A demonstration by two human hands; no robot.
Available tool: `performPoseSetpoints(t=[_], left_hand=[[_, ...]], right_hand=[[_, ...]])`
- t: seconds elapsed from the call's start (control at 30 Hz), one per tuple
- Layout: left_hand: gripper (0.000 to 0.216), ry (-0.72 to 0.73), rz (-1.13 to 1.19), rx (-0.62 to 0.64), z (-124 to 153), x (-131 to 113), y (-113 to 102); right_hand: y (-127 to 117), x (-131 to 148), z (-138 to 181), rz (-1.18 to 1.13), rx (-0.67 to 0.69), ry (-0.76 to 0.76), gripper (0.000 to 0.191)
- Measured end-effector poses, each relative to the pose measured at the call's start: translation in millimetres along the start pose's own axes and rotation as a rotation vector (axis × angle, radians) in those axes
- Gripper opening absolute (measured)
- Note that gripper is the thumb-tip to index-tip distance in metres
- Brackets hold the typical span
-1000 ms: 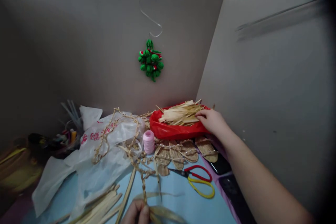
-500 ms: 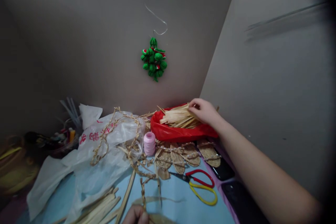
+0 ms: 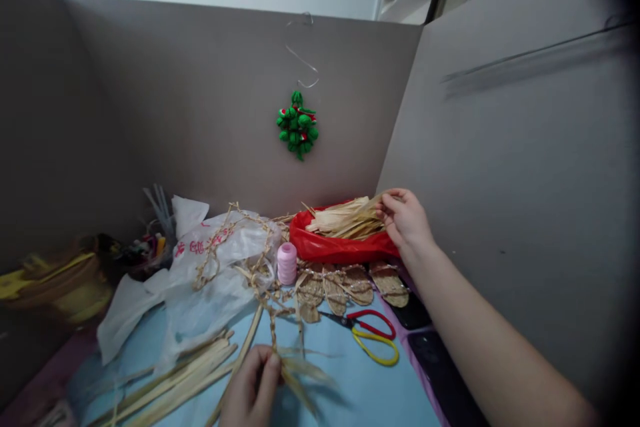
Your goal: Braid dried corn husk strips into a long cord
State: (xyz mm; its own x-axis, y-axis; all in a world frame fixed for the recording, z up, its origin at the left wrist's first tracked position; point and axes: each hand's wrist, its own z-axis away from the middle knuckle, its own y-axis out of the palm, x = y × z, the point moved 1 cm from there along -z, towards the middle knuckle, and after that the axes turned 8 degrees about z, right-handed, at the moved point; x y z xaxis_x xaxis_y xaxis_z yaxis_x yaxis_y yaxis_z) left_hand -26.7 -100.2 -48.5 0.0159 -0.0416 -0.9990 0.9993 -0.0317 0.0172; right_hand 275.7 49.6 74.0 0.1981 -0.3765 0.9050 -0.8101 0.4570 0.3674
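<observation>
My left hand [image 3: 253, 383] is closed at the bottom middle, pinching a braided straw cord [image 3: 273, 330]. Loose strands of dry husk [image 3: 307, 373] fan out to the right from its fingertips. My right hand [image 3: 406, 217] reaches to the back right, thumb and fingers pinched on a strip of dry husk [image 3: 381, 200] at the bundle's right end. That pale husk bundle [image 3: 340, 219] lies in a red plastic bag [image 3: 325, 248]. Scissors [image 3: 367, 333] with one red and one yellow handle rest on the blue surface between my hands.
A pink thread spool [image 3: 287, 264] stands before the red bag. Woven oval pieces [image 3: 333, 287] lie beside it. White plastic bags [image 3: 200, 310] and loose husk strips [image 3: 185, 380] are at left. Dark phones [image 3: 440, 370] line the right edge. A green ornament [image 3: 299, 125] hangs behind.
The camera view has tilted up. My right hand has shifted toward the bundle's right end and draws a strip there. More of my left hand shows, still on the braided cord.
</observation>
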Motion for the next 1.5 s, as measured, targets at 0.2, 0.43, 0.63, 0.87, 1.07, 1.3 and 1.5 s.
performPoseSetpoints(t=[0.2, 0.43, 0.63, 0.87, 1.07, 1.3, 1.5], left_hand=[[0.038, -0.112, 0.166, 0.111, -3.4, -12.6, -5.2], [0.028, -0.268, 0.699, 0.395, 5.6, -3.0, 8.4], [0.026, -0.334, 0.583, 0.479, 11.2, 7.4, 12.0], [0.03, -0.258, 0.436, 0.433, 7.3, 18.9, 11.5], [0.029, -0.278, 0.438, 0.436, 9.3, 15.5, 13.8], [0.032, -0.299, 0.419, 0.455, 13.0, 9.6, 14.8], [0.035, -0.155, 0.185, 0.374, 10.6, 20.4, 13.9]], right_hand=[[4.9, -17.8, 89.0, 0.108, 0.41, 0.231, 0.029], [8.7, -54.2, 197.1, 0.253, 0.737, 0.414, 0.026], [0.9, -70.1, 220.4, 0.169, 0.704, 0.445, 0.023], [-7.6, -86.3, 218.4, 0.197, 0.626, 0.388, 0.019], [-11.7, -88.8, 218.7, 0.085, 0.669, 0.466, 0.032], [-17.5, -80.5, 213.9, 0.145, 0.807, 0.414, 0.031], [-16.4, -85.8, 214.3, 0.326, 0.704, 0.182, 0.017]])
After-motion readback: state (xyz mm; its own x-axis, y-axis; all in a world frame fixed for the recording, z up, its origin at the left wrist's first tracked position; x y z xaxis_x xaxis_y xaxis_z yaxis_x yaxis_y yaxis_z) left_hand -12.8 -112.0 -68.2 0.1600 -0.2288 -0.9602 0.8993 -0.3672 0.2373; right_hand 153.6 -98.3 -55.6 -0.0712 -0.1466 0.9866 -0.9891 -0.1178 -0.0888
